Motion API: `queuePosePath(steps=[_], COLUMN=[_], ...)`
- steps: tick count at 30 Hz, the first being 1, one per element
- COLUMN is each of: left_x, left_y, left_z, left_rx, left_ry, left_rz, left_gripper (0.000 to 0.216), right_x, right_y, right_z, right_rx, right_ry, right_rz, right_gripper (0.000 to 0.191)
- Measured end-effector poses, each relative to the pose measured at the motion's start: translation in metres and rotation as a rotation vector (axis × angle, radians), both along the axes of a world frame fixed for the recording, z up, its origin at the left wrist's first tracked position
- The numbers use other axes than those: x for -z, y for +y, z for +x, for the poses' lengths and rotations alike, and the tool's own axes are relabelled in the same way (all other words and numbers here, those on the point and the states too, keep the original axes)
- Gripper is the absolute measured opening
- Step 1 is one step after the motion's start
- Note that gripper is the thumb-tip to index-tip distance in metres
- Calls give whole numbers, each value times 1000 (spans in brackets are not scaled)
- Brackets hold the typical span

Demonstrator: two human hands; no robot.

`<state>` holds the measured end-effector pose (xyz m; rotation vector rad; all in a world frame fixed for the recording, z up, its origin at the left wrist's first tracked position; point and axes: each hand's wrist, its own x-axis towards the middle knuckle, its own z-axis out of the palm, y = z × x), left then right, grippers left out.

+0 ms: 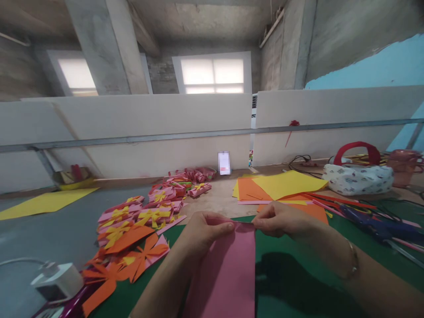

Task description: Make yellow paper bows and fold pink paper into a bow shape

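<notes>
We find the pink sheet [232,269] just in front of us, smooth and oblong over the green mat [280,244], its long axis running from the far edge toward us. Both hands touch that edge: our left hand [209,227], covering more of it, pinches it thumb on top; our right hand [272,219] pinches the far right corner. Beyond, orange paper petals [150,251] splay leftward, a flat yellow sheet [291,183] rightward

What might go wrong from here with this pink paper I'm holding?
The pink paper might crease crookedly, since the left hand and right hand pinch it along the far edge. A leftward move might also scatter the orange cutouts lying close beside the left forearm.
</notes>
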<state>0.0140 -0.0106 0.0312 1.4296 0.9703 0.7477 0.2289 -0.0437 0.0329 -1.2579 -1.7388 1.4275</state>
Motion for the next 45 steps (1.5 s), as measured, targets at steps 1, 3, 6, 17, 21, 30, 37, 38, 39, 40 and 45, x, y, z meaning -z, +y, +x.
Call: queuePosePath(steps=[1,3,6,17,21,30,37,38,39,40,45], left_x=[1,2,3,3,3,1,0,1,1,2,3], left_y=[0,2,3,2,1,0,-3,-2,-2,-2,-1], left_z=[0,0,1,1,1,2,3,3,4,4,4], left_rx=[1,-1,-7,-14,-47,-41,-43,-44,-43,-42,-54], left_ry=[4,29,63,46,85,69,36,30,24,18,15], left_rz=[8,30,49,9,9,25,26,25,23,18,-3], left_gripper=[22,23,25,27,27,22,22,23,23,23,23], right_x=[0,0,1,2,1,0,0,-1,-1,-2,-3], right_y=[0,0,0,1,0,-2,-2,-3,-3,-3,-4], right_z=[0,-1,-2,-2,-3,-5,-7,-8,-8,-8,-8], right_rx=[6,5,7,-21,-7,8,52,56,61,64,48], right_ry=[-9,-19,-19,13,9,-44,-126,-133,-138,-143,-154], right_rz=[5,12,10,29,36,64,155,159,160,161,165], right_gripper=[43,43,44,40,40,34,26,25,25,26,27])
